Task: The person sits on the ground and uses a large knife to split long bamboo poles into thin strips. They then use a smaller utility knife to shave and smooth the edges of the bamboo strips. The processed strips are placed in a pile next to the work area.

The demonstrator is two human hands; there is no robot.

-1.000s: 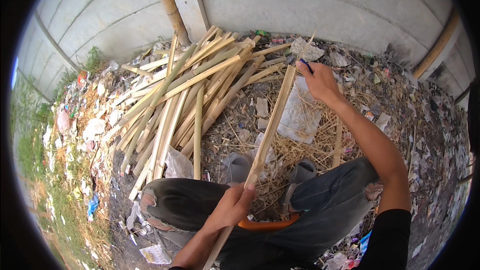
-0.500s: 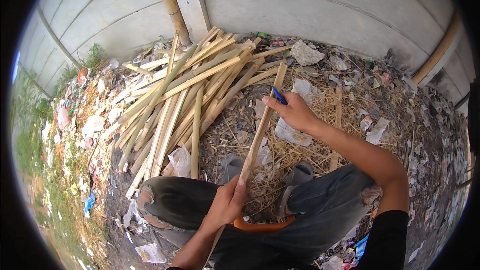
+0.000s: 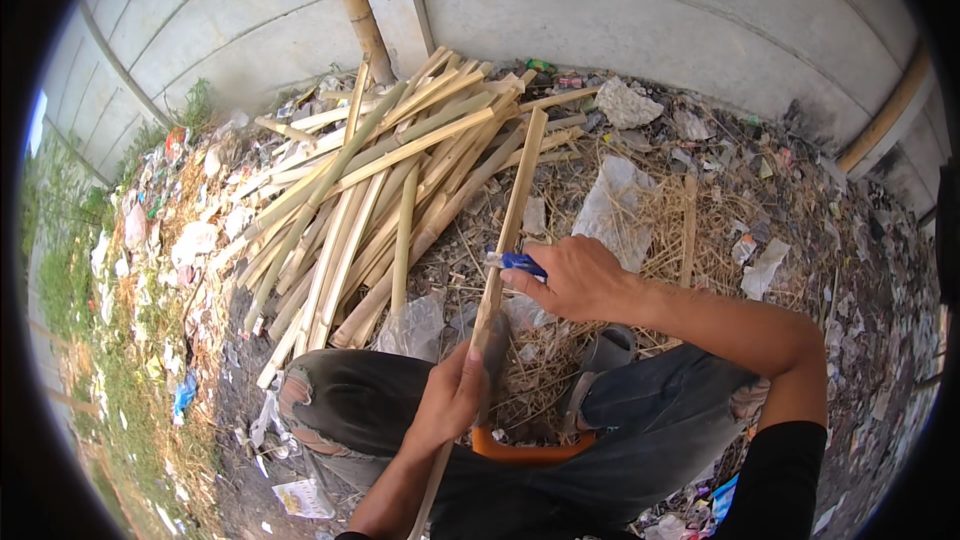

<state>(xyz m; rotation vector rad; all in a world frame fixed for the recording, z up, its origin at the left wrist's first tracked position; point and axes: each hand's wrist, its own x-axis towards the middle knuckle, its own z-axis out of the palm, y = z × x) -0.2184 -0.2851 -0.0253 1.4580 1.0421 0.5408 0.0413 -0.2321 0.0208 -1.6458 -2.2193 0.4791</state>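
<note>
From where I stand, the left hand [image 3: 448, 398] is wrapped around the lower part of 1 long, pale wooden strip [image 3: 522, 180], which slants up and away over the lap [image 3: 560, 488]. The right hand [image 3: 575, 278] is closed around a blue-handled knife [image 3: 522, 262], its blade against the strip, farther up than the left hand. I'd judge the strip light and stiff, with edges likely to splinter; low down, clear of the blade, seems the safest hold. The right elbow juts outward; the left forearm rises from below. Beyond lie a heap of similar strips [image 3: 345, 215], littered ground [image 3: 850, 270] and a grey wall [image 3: 600, 25].
</note>
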